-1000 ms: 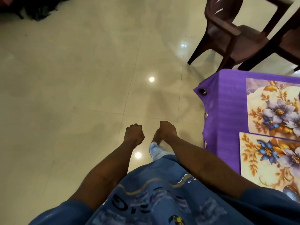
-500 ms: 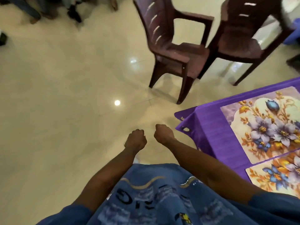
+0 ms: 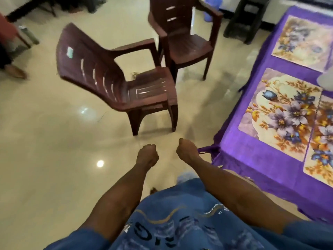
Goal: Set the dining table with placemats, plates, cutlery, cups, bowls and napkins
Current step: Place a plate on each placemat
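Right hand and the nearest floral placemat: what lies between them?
In the head view, only the purple tablecloth and its corner lie between the right hand and the nearest floral placemat; no tableware shows there.

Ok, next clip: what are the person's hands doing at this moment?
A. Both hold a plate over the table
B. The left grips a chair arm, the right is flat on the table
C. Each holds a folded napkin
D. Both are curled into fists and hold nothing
D: the left hand and the right hand are both fisted over the floor with nothing in them, apart from the purple-covered table and its floral placemats.
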`<state>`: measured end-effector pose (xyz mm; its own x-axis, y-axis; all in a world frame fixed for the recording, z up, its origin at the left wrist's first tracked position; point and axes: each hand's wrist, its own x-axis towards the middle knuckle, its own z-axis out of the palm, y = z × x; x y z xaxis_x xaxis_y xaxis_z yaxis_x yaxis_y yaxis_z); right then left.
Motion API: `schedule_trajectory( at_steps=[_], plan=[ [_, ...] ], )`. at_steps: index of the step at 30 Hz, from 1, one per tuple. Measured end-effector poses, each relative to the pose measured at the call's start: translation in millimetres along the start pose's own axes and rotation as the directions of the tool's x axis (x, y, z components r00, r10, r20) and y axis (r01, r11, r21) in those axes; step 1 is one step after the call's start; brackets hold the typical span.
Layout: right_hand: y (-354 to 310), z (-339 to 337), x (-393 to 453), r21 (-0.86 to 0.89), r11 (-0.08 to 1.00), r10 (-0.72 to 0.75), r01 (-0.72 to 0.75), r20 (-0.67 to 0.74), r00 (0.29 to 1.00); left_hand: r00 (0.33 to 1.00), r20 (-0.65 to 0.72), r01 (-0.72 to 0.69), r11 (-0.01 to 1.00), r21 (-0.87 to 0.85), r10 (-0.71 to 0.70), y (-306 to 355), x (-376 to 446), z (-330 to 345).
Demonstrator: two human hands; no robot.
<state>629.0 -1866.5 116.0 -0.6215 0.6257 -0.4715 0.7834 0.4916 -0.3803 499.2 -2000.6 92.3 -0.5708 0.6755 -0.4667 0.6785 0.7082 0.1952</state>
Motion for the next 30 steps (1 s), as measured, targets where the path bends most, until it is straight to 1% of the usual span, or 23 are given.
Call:
schedule_trajectory(
  at_steps=[5, 9, 11, 15, 19, 25, 30],
  plan=[
    [7.3, -16.4, 53.5, 0.129, 0.978, 0.176, -0.167, -0.061, 0.983, 0.979, 0.006, -0.202, 0.978, 0.056, 0.202, 36.9, 82.1, -32.7],
    [26.0, -39.5, 108.5, 0.199, 0.953, 0.250, -0.228, -0.088, 0.964, 0.955, 0.040, -0.295, 0.952, 0.076, 0.293, 70.9, 150.8, -53.5],
    [35.9, -67.2, 138.1, 0.211, 0.947, 0.264, -0.242, -0.085, 0.961, 0.952, 0.084, -0.303, 0.948, 0.093, 0.296, 90.9, 184.0, -70.5],
    [61.4, -125.7, 193.8, 0.223, 0.942, 0.276, -0.249, -0.098, 0.956, 0.949, 0.127, -0.299, 0.951, 0.082, 0.287, 131.4, 252.9, -96.5],
    [86.8, -174.1, 234.5, 0.235, 0.927, 0.330, -0.293, -0.137, 0.934, 0.940, 0.201, -0.305, 0.944, 0.124, 0.277, 183.0, 308.9, -125.3],
    [120.1, -215.4, 286.9, 0.300, 0.881, 0.416, -0.366, -0.121, 0.901, 0.917, 0.170, -0.382, 0.918, 0.108, 0.361, 257.3, 380.5, -152.4],
    [163.3, -259.7, 343.3, 0.302, 0.862, 0.456, -0.407, -0.113, 0.883, 0.875, 0.174, -0.472, 0.877, 0.096, 0.452, 319.6, 455.6, -169.3]
  ],
)
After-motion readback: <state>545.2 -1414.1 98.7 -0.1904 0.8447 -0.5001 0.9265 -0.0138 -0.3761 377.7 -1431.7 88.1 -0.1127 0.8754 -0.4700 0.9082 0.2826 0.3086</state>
